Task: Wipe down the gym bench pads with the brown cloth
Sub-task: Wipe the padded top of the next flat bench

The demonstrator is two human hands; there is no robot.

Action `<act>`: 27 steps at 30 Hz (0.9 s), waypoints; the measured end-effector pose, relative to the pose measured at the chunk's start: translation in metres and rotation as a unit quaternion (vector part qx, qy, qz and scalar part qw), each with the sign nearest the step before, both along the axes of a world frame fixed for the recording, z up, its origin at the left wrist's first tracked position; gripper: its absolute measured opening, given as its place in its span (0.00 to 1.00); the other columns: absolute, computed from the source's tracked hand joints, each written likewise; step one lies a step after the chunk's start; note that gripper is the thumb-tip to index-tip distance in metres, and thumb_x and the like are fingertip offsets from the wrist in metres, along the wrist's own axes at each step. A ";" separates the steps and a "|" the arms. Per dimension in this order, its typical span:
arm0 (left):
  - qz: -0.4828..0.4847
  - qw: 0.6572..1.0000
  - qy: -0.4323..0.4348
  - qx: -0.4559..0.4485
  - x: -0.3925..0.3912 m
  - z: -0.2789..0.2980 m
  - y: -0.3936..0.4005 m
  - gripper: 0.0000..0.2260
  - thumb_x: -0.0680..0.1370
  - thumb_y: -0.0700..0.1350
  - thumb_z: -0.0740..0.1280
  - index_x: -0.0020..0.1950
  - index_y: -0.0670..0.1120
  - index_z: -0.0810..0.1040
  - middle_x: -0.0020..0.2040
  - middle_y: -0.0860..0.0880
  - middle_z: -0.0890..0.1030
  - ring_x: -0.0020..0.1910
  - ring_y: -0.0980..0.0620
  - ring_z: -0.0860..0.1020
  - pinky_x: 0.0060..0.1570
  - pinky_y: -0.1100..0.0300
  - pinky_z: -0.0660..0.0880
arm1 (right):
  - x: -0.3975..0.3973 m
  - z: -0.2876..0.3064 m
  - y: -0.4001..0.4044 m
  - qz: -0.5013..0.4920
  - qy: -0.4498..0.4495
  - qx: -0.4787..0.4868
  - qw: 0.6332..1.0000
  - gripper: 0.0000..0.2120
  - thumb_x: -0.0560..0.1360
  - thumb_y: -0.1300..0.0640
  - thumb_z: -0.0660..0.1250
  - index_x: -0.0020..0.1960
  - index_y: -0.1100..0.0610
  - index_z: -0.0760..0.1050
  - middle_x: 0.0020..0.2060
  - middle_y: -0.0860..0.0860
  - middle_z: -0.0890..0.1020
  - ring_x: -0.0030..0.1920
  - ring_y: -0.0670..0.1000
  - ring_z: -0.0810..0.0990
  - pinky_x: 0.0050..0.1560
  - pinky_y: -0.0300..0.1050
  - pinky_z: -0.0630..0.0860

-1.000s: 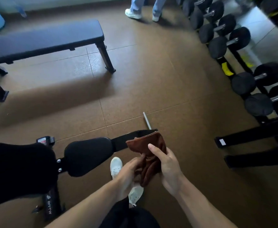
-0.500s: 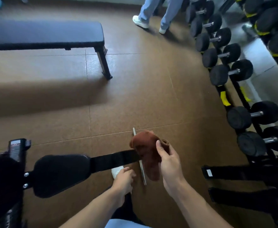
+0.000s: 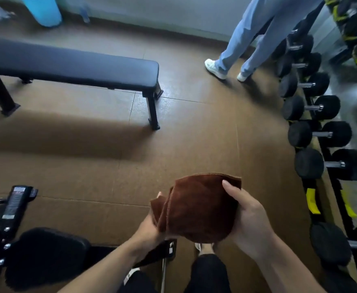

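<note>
Brown cloth (image 3: 196,208) is held mid-air between both hands; left hand (image 3: 150,229) grip pinches one edge, right hand (image 3: 247,216) grip wraps the other. Should be folded flat before the nearby bench pad (image 3: 46,256) is wiped.

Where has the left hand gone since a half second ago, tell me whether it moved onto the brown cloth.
Yes. The left hand rose from beside the bench's black pad and now grips the brown cloth, opposite the right hand.

Left hand (image 3: 150,230) fingers behind brown cloth (image 3: 196,208); near pad (image 3: 44,256) blurred, edge-cropped.
</note>
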State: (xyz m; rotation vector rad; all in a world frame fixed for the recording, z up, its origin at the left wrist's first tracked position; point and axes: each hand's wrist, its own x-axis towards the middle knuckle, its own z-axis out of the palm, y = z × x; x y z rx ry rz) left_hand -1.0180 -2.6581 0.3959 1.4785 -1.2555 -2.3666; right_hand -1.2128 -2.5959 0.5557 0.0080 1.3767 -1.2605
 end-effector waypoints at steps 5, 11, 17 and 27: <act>0.188 0.934 0.158 0.259 -0.105 0.006 -0.033 0.15 0.75 0.39 0.71 0.60 0.39 0.84 0.58 0.39 0.84 0.52 0.42 0.84 0.58 0.50 0.75 | -0.121 -0.018 -0.077 0.015 -0.062 -0.029 0.998 0.22 0.80 0.47 0.61 0.62 0.59 0.85 0.63 0.58 0.85 0.63 0.58 0.84 0.66 0.60 0.78; 0.379 0.900 0.074 0.203 -0.214 0.017 -0.057 0.16 0.75 0.49 0.66 0.56 0.42 0.86 0.61 0.35 0.82 0.52 0.38 0.84 0.56 0.46 0.75 | -0.241 -0.050 -0.139 0.002 0.005 -0.032 0.999 0.20 0.82 0.56 0.61 0.70 0.63 0.77 0.66 0.59 0.83 0.70 0.59 0.79 0.77 0.60 0.66; 0.407 0.878 0.114 0.225 -0.245 0.023 -0.106 0.27 0.77 0.60 0.68 0.65 0.38 0.81 0.62 0.36 0.82 0.63 0.38 0.81 0.66 0.44 0.74 | -0.289 -0.075 -0.199 0.065 0.038 0.037 0.996 0.28 0.71 0.57 0.69 0.70 0.65 0.77 0.65 0.57 0.83 0.71 0.62 0.76 0.63 0.54 0.72; 0.536 0.819 -0.030 0.202 -0.244 -0.011 -0.229 0.13 0.79 0.42 0.71 0.60 0.36 0.80 0.50 0.37 0.86 0.46 0.40 0.86 0.34 0.53 0.82 | -0.281 -0.146 -0.364 0.139 0.040 0.167 0.975 0.19 0.76 0.65 0.63 0.67 0.64 0.77 0.60 0.58 0.85 0.60 0.59 0.82 0.48 0.50 0.79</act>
